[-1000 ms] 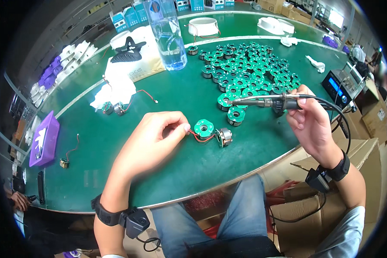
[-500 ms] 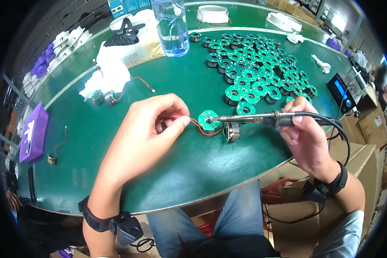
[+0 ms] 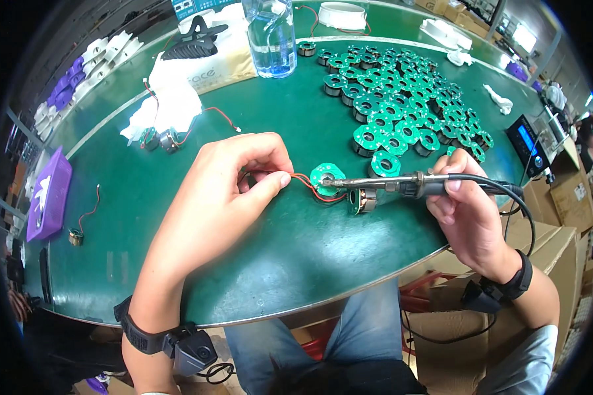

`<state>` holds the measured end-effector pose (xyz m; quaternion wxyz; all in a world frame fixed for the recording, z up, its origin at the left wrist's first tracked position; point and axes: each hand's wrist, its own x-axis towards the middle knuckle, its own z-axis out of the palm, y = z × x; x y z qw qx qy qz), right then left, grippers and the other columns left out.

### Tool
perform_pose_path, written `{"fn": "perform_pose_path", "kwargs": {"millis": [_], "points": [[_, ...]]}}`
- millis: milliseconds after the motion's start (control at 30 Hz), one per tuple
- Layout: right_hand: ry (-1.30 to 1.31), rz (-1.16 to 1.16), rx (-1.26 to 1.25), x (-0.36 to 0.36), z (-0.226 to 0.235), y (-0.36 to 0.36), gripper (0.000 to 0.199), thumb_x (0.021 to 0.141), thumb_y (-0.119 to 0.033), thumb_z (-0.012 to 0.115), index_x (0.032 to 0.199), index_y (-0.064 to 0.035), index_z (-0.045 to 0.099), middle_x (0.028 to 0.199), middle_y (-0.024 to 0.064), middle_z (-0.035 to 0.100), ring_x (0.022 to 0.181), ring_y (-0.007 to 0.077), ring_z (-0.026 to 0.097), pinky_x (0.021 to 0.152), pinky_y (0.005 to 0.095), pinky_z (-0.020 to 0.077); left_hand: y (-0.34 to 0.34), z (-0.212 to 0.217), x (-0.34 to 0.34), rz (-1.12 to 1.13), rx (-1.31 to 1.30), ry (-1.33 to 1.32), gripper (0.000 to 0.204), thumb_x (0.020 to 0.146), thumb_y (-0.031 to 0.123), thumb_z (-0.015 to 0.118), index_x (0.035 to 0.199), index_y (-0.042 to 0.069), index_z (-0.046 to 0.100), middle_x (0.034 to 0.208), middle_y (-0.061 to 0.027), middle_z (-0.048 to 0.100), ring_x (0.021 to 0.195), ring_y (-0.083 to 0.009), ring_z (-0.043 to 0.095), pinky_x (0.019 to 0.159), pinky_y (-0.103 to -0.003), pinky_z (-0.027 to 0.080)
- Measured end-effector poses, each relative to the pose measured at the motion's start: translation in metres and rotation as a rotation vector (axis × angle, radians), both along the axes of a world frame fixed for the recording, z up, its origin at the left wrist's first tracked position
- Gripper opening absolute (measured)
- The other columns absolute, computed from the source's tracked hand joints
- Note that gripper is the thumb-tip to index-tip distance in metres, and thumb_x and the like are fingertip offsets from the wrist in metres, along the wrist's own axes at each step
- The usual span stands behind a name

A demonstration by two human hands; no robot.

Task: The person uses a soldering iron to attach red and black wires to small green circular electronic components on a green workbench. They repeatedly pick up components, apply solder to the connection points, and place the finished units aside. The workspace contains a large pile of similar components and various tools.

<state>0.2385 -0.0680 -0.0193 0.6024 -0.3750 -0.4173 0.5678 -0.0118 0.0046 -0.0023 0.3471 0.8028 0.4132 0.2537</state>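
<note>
My right hand (image 3: 466, 214) grips a soldering iron (image 3: 408, 183) by its dark handle, its shaft pointing left. The iron's tip lies over a green ring-shaped circuit board (image 3: 324, 176) on the mat. Red wires (image 3: 302, 178) run from that board to my left hand (image 3: 234, 191), which pinches them between thumb and fingertips. Whether the tip touches a wire end is too small to tell. A copper-wound motor stator (image 3: 363, 201) stands on its side under the iron's shaft, just right of the board.
Several green boards on stators (image 3: 402, 105) crowd the table's far right. A soldering station (image 3: 528, 141) stands at the right edge. Far left are a purple tray (image 3: 50, 195) and a small wired coil (image 3: 76, 236). A water bottle (image 3: 271, 39) and white tissue (image 3: 168, 108) lie behind my left hand.
The view has shifted slightly, so the table items sit a little differently in it. Both hands keep their holds, and the iron's tip stays over the same board.
</note>
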Motion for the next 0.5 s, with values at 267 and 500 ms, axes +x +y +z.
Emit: {"fn": "perform_pose_path", "kwargs": {"millis": [267,500], "points": [[0.0,-0.006,0.003,-0.002,0.003,0.001,0.009,0.077,-0.008,0.051,0.077,-0.0066,0.043,0.069,0.0031,0.046,0.055,0.0068,0.037,0.048,0.0206,0.0293,-0.002,0.0,-0.002,0.018,0.088,-0.001,0.005,0.074,0.005,0.057,0.078,0.001,0.056,0.075,-0.0023,0.053,0.069,-0.0094,0.049,0.058,-0.022,0.039],[0.106,-0.052,0.037,0.019,0.016,0.008,0.011,0.077,-0.01,0.051,0.075,-0.0082,0.041,0.068,0.0005,0.041,0.055,0.0049,0.034,0.047,0.0179,0.0286,-0.009,0.0,0.009,-0.047,0.526,-0.031,0.019,0.062,0.002,0.065,0.081,0.002,0.058,0.081,-0.0064,0.051,0.077,-0.0171,0.051,0.068,-0.029,0.041]]}}
